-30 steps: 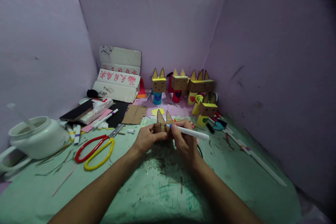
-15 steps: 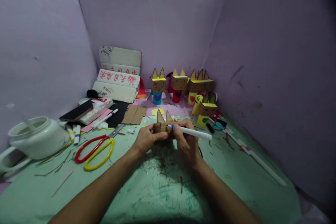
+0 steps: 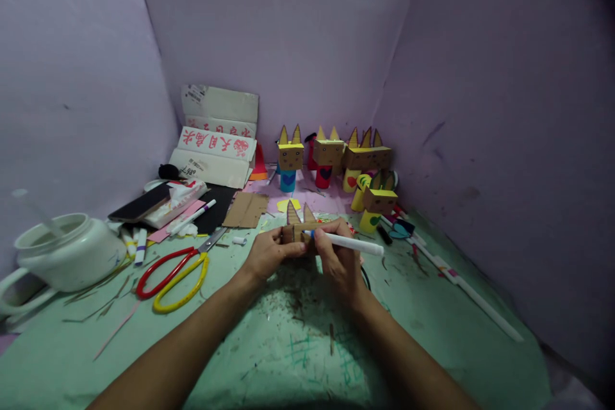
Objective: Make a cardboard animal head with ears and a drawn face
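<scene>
Low in the middle of the view, my left hand point(image 3: 269, 253) grips a small cardboard box head with two pointed ears point(image 3: 293, 230) by its left side, thumb along the front face. My right hand point(image 3: 339, 256) pinches a white marker pen point(image 3: 358, 244) with a blue tip end, slanting down to the right. The tip points left and meets the front of the box head, or is very close to it. Fingers of my right hand also rest behind the box's right side. Part of the box is hidden by both hands.
Red-and-yellow scissors point(image 3: 180, 275) lie left of my hands, beside a white teapot-like jar point(image 3: 72, 253). Several finished cardboard figures point(image 3: 291, 157) stand at the back. A flat cardboard piece point(image 3: 246, 210) and folded white cardboard point(image 3: 216, 154) are back left; a long white strip point(image 3: 480, 304) lies right.
The marker has shifted slightly left along the box's face, with my right hand. My left hand and the box have hardly moved.
</scene>
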`<state>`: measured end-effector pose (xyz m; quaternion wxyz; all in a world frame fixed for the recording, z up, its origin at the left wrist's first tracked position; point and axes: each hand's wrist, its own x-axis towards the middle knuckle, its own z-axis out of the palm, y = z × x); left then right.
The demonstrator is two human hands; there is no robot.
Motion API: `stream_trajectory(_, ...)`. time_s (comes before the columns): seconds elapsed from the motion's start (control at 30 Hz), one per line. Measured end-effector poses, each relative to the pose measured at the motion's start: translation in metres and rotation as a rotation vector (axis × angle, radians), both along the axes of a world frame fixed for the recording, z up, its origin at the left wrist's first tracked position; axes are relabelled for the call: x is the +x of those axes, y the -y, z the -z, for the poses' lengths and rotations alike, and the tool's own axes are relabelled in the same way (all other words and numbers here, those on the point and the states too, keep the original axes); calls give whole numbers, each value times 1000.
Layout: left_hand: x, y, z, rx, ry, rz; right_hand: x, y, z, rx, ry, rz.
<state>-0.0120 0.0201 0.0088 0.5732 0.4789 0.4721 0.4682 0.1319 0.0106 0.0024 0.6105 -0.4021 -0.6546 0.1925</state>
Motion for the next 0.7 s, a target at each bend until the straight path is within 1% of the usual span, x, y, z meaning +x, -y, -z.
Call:
stream_trajectory(0.2,-1,0,0,0,-13,-1,-1,2,-1,-37,15,18)
stream_trajectory(0.43,-1,0,-1,1,-26,-8,-2,1,1,-38,30,36)
stream_trajectory(0.7,0,1,-2,5,-44,-18,-2,1,2,-25,25,-1)
